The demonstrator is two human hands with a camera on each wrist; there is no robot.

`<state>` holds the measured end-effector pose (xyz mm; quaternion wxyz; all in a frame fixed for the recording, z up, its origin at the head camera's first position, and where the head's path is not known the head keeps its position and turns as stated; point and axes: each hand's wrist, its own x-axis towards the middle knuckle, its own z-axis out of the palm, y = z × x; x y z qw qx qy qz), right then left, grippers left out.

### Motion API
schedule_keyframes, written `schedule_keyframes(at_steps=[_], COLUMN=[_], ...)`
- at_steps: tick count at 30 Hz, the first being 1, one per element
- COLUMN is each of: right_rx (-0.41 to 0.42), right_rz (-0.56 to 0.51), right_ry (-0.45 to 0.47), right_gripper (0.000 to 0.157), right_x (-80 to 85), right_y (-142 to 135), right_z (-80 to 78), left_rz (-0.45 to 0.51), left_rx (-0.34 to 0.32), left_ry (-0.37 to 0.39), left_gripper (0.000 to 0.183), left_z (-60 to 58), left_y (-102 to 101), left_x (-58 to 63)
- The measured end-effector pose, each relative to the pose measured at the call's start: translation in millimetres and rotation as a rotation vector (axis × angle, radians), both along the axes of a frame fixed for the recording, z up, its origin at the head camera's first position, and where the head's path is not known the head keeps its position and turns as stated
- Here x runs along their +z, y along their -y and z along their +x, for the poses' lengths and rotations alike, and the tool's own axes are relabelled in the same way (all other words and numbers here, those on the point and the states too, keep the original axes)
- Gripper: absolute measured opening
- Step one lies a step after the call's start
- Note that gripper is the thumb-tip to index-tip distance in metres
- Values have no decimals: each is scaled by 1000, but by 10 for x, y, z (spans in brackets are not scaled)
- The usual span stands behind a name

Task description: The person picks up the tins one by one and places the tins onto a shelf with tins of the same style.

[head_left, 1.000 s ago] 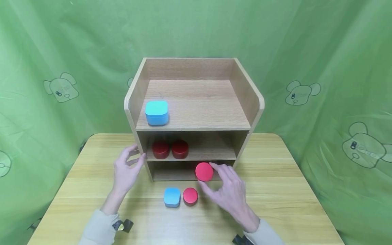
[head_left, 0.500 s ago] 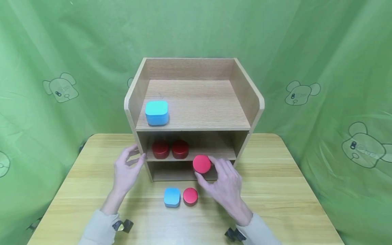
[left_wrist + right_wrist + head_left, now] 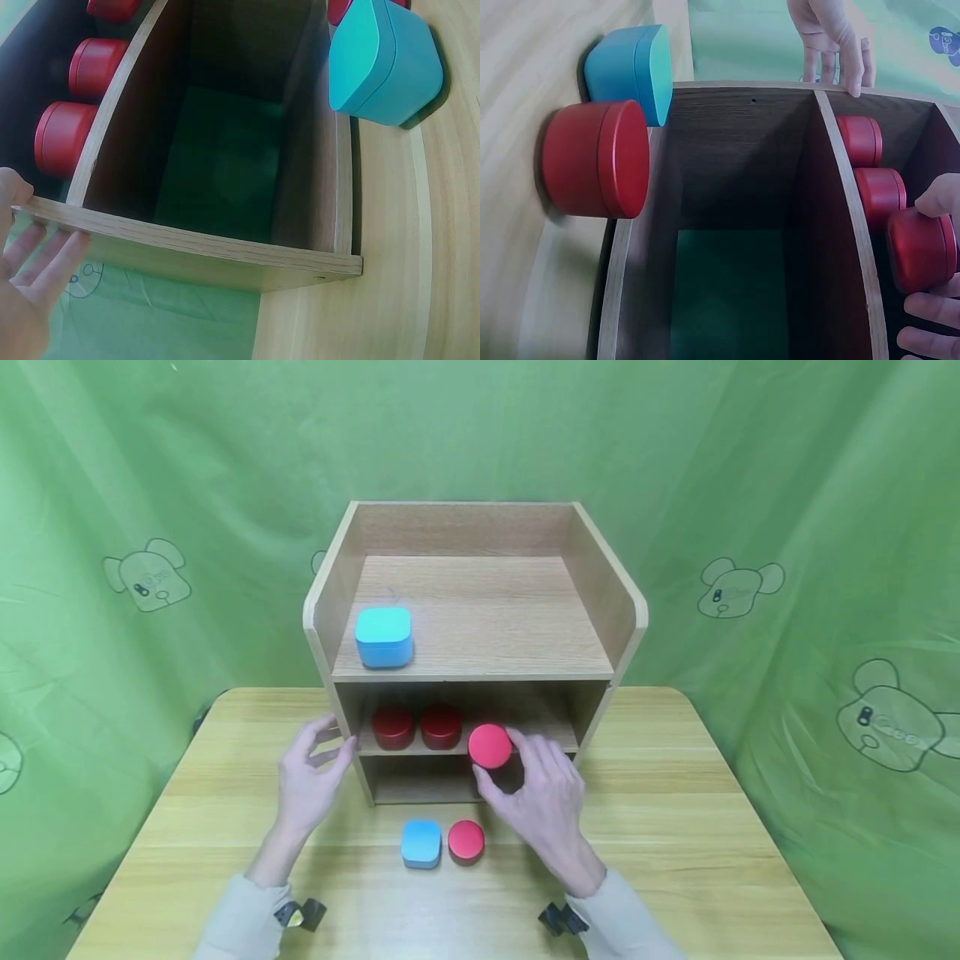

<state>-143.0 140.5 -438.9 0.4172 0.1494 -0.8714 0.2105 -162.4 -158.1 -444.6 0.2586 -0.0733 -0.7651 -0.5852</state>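
Note:
My right hand pinches a round red tin between thumb and fingers, at the front of the middle level of a small wooden shelf. In the right wrist view the held red tin is beside two more red tins standing on that level, a left one and a right one. My left hand holds the shelf's left side panel; in the left wrist view the thumb is at its front edge and the fingers lie along the outside.
A blue rounded-square tin stands at the left of the top level. On the table, in front of the shelf, another blue tin is next to a red tin. A green curtain hangs behind.
My right hand has carried the red tin forward and slightly left, from in front of the bottom level to the middle level. The left hand has stayed at the side panel.

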Motion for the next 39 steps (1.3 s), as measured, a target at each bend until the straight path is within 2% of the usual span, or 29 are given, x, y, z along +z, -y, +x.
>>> schedule_keyframes(at_steps=[15, 27, 39], right_rx=[-20, -57, -86], right_rz=[-1, 21, 51], right_ry=[-27, -34, 2], right_gripper=[56, 56, 57], right_x=[55, 14, 14], right_y=[43, 51, 57], right_z=[-132, -208, -244], left_rz=[-2, 4, 0], left_rx=[6, 1, 1], left_ry=[19, 24, 17], left_gripper=[40, 39, 40], left_z=[32, 31, 20], left_y=[-4, -7, -6], left_x=[26, 28, 16])
